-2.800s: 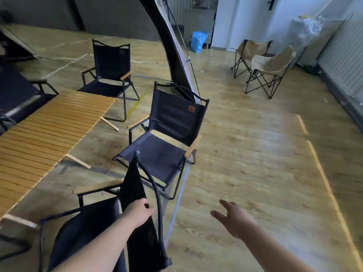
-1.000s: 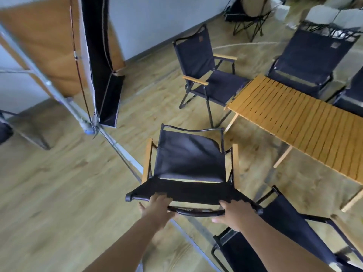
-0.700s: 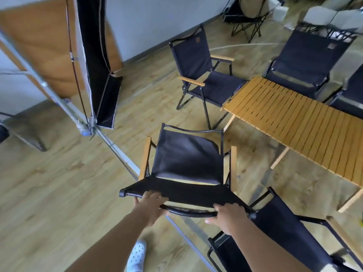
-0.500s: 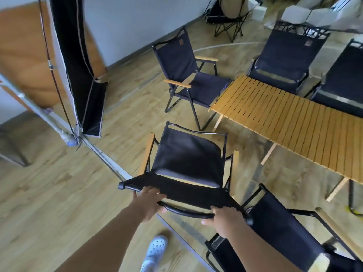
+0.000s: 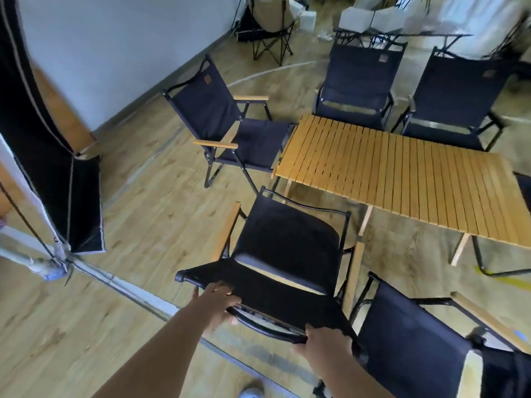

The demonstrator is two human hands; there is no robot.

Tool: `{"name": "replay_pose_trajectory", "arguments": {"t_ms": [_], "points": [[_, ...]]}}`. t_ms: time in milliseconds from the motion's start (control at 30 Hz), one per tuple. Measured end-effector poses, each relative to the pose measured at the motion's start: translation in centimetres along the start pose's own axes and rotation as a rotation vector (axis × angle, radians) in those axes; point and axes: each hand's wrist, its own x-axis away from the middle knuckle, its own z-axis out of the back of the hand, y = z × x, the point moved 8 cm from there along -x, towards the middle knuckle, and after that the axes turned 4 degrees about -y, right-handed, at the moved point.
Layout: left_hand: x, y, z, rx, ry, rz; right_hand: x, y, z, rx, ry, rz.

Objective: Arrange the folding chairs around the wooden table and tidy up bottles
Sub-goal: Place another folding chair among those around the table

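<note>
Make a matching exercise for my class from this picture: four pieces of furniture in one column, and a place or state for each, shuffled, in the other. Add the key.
Column one
1. wooden table
2. nearest black chair
3. tan chair
4. black chair left of the table

Column two
A. stands by the far wall, apart from the table
B. has a slatted top
C. left hand and right hand grip its top rail
D. seat faces the table's short end

Pairs: 1-B, 2-C, 3-A, 4-D
</note>
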Motion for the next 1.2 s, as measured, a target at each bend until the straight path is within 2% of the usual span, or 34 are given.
{"name": "replay_pose_trajectory", "arguments": {"t_ms": [167,567,933,1200], "points": [[-2.5,-0.2,0.0,-0.069,-0.053,-0.052,-1.8,0.1,0.6,0.046,-0.064,-0.109],[-7.9,3.3,5.1,-0.119,-0.007,-0.166,-4.7,3.9,4.5,0.000,0.056,-0.217],[-7.7,4.9,4.3,-0.159,0.006,-0.177,-4.6,5.6,4.6,0.041,0.134,-0.216],[-7.2,5.0,3.6,-0.069,-0.029,-0.165,-3.1,6.1,3.9,-0.022,0.217,-0.238]]}}
